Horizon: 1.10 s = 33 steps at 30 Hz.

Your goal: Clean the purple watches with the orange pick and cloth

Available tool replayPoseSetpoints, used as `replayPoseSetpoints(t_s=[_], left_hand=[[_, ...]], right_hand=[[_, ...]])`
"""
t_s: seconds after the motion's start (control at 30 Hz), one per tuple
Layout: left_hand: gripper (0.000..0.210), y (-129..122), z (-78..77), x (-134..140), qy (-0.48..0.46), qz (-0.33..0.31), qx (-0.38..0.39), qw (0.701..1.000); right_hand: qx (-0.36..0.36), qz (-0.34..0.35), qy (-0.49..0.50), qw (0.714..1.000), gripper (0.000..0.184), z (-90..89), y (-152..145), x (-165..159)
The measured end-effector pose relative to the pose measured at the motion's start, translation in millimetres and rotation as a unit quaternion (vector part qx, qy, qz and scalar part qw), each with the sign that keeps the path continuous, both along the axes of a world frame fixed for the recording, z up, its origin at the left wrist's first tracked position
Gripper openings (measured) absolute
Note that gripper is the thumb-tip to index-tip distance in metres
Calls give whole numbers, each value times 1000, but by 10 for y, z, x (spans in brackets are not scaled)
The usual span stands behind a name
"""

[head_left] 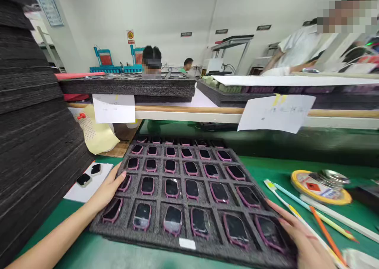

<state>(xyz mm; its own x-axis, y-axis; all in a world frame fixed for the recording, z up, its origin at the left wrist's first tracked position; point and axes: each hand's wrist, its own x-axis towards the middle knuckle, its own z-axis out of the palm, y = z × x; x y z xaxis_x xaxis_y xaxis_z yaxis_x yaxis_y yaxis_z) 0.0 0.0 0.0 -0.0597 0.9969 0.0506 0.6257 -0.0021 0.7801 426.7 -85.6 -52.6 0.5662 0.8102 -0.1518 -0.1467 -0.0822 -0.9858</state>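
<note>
Between my hands lies a dark grey foam tray (142, 236) with rows of square pockets. Each visible pocket holds a smartwatch body (173, 218) with a black screen and a purple-pink frame. My left hand (109, 188) grips the tray's left edge, thumb over the rim. Along the right edge, my right hand (302, 231) is wrapped round the near corner, its lower fingers hidden. A small white label (187, 243) sits on the tray's front rim. The tray appears slightly tilted, and I cannot tell whether it touches the green mat (124, 257).
A tall stack of black foam trays (38, 142) rises at left, beside two pale watches (83, 179) on paper. At right are a toothbrush (278, 192), pencils (327, 233) and a round yellow-rimmed tin (321, 188). A shelf (189, 115) with more trays crosses behind; co-workers are beyond.
</note>
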Motion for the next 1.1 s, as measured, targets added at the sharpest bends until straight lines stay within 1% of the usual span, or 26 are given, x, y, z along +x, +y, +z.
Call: replayPoseSetpoints(t_s=[0.1,0.2,0.27,0.33,0.4,0.47,0.5,0.53,0.57,0.6,0.67,0.7,0.73,0.8,0.87,0.93,1.03,1.1], left_hand=[[72,253,19,-44,4,-2,13,1000],[71,476,31,-92,20,-9,26,999],[71,577,47,-127,39,-12,36,999],[71,622,88,-149,63,-12,55,996],[72,605,162,-131,87,-16,92,992],[69,529,249,-53,105,-29,154,982],[64,472,286,11,117,-51,186,974],[56,405,316,93,150,-91,227,958],[47,331,335,190,170,-143,239,945],[40,255,343,299,180,-199,226,936],[36,118,333,525,206,-285,169,921],[36,67,322,629,216,-297,155,917],[37,32,313,717,225,-294,150,917],[36,9,320,831,228,-287,135,921],[31,29,387,862,217,-285,104,928],[24,52,515,846,210,-284,47,934],[26,36,748,853,226,-262,-44,937],[32,-6,852,939,213,-252,-53,942]], right_hand=[[12,23,-59,998,55,63,207,-34],[23,39,-124,991,60,61,399,-75],[28,48,-167,984,60,46,484,-86],[36,74,-225,971,57,71,520,-60],[43,113,-294,948,53,182,517,5],[49,165,-369,914,45,386,490,88],[50,199,-404,892,40,514,474,125],[47,239,-435,867,34,650,460,155],[40,283,-461,840,30,786,450,175],[30,324,-483,813,29,912,447,185],[5,387,-517,764,37,1114,463,177],[-8,405,-531,744,42,1183,480,163],[-20,416,-544,728,46,1231,501,145],[-37,429,-565,704,46,1273,541,109],[-48,432,-580,689,47,1273,558,80],[-55,424,-593,683,49,1268,541,56],[-47,401,-603,688,51,1296,471,-10],[-26,397,-601,693,50,1330,428,-96]])
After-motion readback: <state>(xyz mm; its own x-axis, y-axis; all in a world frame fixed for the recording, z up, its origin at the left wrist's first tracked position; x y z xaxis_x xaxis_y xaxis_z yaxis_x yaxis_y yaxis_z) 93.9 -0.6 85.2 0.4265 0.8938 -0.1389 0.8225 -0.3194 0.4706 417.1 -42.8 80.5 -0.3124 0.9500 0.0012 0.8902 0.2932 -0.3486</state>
